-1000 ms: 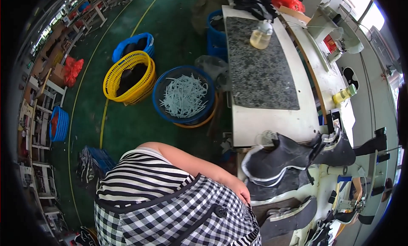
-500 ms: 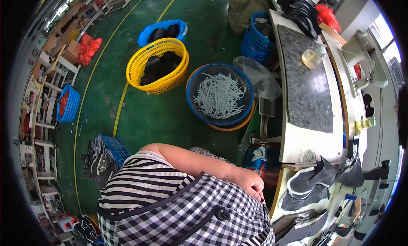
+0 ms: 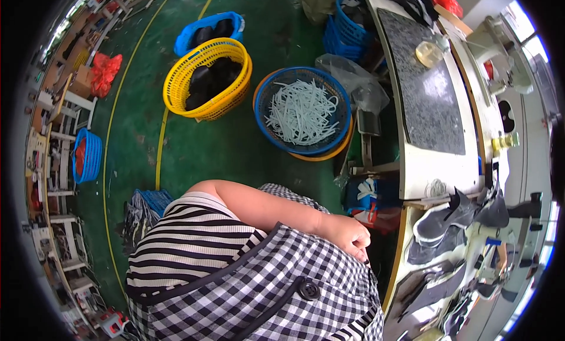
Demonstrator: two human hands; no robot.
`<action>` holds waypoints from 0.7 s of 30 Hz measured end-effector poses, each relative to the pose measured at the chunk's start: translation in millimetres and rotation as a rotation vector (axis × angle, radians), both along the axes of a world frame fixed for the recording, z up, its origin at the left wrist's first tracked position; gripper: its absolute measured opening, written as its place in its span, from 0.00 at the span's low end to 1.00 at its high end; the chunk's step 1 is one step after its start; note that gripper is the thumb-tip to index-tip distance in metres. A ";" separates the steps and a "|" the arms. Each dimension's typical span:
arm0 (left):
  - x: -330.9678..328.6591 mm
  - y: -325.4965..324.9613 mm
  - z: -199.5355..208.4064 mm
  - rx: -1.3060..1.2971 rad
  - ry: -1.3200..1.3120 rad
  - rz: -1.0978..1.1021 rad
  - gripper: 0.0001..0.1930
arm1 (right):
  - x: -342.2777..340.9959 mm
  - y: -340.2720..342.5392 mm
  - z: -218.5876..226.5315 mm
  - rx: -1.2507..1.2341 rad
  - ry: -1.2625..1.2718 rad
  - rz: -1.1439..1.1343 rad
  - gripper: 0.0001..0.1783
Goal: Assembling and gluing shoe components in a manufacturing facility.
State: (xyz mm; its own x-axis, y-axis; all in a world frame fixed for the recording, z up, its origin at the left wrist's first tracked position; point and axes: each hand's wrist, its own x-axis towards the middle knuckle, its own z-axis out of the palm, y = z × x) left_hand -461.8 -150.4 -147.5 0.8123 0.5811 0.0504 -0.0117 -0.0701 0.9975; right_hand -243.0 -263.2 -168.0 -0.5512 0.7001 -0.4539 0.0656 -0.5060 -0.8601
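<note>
Off the white, wooden-edged bench's left edge, your left hand, clenched, contents not visible, now sits farther from the curved dark-grey sheet pieces atop it; handling likely paused. Right hand unseen.

A bare left hand, fingers curled, lies right of centre over a black-and-white checked cloth apron; a round blue plastic basket of thin pale strips stands upper centre.

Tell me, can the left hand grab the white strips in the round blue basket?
Probably not without leaning or stepping: the left hand is curled close to the checked clothing, and the blue basket stands off across green floor. Nothing covers the white strips, though.
</note>
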 end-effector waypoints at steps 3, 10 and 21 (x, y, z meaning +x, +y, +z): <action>1.4 -3.8 -0.8 0.005 0.005 -0.041 0.22 | -5.5 -3.8 1.5 -0.028 0.020 0.031 0.29; 5.2 -5.3 -7.4 0.051 -0.020 -0.050 0.22 | -32.2 13.4 4.4 -0.052 0.084 0.121 0.29; -0.6 15.4 1.3 0.010 0.092 -0.250 0.09 | -4.7 9.1 31.2 0.131 0.130 -0.276 0.32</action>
